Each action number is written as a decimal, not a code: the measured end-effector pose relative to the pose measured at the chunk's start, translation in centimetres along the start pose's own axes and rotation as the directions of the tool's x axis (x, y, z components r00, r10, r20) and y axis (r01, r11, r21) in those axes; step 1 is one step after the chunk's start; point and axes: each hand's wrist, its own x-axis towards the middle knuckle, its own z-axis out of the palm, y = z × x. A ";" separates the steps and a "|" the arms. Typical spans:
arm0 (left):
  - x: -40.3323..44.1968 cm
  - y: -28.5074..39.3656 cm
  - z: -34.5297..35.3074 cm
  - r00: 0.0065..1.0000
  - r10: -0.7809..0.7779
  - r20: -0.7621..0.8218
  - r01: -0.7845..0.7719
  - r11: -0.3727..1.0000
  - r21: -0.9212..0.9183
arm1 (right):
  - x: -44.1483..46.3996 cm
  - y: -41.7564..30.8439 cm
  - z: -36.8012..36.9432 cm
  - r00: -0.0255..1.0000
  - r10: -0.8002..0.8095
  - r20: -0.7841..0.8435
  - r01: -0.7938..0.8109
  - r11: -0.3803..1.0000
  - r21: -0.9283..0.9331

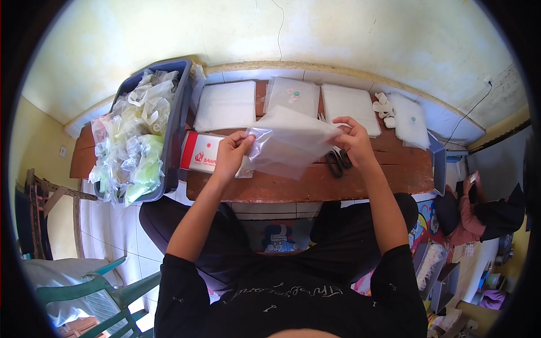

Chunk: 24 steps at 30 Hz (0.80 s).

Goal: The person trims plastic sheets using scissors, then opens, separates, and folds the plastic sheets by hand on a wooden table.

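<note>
A clear plastic bag (287, 138) is stretched between my two hands above the low wooden table. My left hand (234, 149) pinches its left edge between thumb and fingers. At the opposite edge, my right hand (352, 139) is closed on the bag. Beneath my right hand lie black-handled scissors (335, 164), their blades partly hidden. A red and white packet marked "BAWA" (200, 152) is beside my left hand. Behind the bag lie flat stacks of plastic bags: a left stack (225, 105), a middle stack with a small coloured print (298, 96) and a right stack (349, 107).
A grey bin (180, 112) heaped with crumpled plastic (135, 129) stands at the left. More printed bags (408, 121) and a white bundle (384, 107) lie at the table's right end. A green chair (129, 290) is lower left; another person (479, 211) sits at right.
</note>
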 end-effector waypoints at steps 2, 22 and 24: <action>-0.2 1.7 -0.4 0.984 0.158 0.087 -0.175 0.956 0.236 | 0.2 -0.5 -0.6 0.972 0.230 0.058 -0.178 0.870 -0.460; -4.2 11.3 2.3 0.558 -0.025 0.829 -0.593 0.687 0.420 | -2.5 -0.8 8.4 0.693 0.051 0.719 0.455 0.743 -0.491; -3.0 9.2 1.5 0.648 0.073 0.758 -0.564 0.715 0.413 | -2.5 -0.6 8.0 0.766 0.164 0.621 0.278 0.787 -0.551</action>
